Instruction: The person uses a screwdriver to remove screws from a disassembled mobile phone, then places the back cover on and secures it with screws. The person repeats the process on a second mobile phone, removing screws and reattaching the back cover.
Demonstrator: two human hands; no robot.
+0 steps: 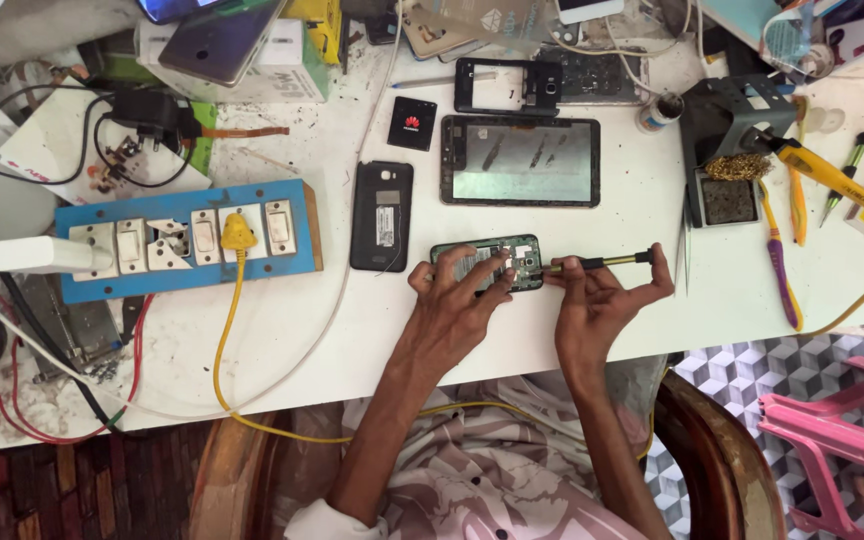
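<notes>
The open phone (487,264) lies flat near the front edge of the white table (572,320), its long side running left to right. The left hand (457,300) curls its fingers over the phone and holds it down. The right hand (602,295) grips a thin screwdriver (597,263). The tool lies sideways, with its tip touching the phone's right end. A small black square pack with a red mark (412,123) sits farther back, left of a black tablet (520,160).
</notes>
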